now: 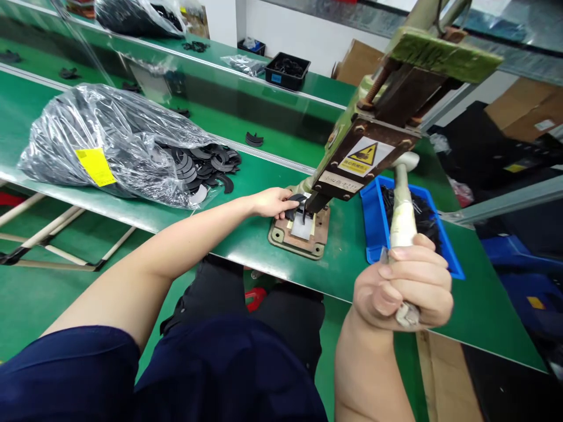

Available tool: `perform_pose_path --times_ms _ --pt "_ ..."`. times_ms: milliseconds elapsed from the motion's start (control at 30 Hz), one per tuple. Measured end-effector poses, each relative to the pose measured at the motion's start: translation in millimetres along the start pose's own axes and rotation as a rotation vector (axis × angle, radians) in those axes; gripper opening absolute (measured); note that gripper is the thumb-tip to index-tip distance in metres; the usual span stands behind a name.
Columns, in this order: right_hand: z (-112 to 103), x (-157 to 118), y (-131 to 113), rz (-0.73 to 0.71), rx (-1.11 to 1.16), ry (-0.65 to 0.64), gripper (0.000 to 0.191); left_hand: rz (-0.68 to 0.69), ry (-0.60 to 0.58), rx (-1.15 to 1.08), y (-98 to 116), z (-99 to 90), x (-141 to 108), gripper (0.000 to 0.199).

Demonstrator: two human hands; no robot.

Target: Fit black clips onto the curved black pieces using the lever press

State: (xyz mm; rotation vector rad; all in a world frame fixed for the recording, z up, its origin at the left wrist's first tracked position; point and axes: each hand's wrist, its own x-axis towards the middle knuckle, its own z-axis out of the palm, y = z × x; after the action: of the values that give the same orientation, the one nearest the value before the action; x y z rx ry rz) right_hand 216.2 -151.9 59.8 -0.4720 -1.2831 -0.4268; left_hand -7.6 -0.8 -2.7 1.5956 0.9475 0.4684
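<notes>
Left fingers are pinching a black piece, apparently steadying it at the press beside them, while right fingers are gripping the lever.

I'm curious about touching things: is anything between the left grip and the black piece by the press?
Nothing visible does: the left grip holds the black piece directly, without a glove. The press stands beside the piece, not between them.
</notes>
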Motion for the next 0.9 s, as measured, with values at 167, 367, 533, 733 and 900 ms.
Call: perform_pose_path --times_ms 167,367,533,733,900 --pt "1 -1 4 -0.04 0.055 -0.007 0.043 0.044 0.006 -0.044 -4 2.8 2 0.029" --pt "2 -1 6 -0.032 0.025 0.023 0.054 0.027 -0.008 -0.076 -4 2.2 6 0.032" --pt "3 -1 2 -0.009 0.021 0.033 0.053 -0.036 -0.024 -0.101 -6 1.1 8 0.034" --pt "3 -2 1 -0.007 0.024 0.026 0.048 -0.159 -0.049 -0.106 -1 -1.4 10 0.037" --pt "5 -1 2 -0.011 -0.042 0.049 0.055 -0.309 -0.103 -0.212 8 -1.1 11 0.028"
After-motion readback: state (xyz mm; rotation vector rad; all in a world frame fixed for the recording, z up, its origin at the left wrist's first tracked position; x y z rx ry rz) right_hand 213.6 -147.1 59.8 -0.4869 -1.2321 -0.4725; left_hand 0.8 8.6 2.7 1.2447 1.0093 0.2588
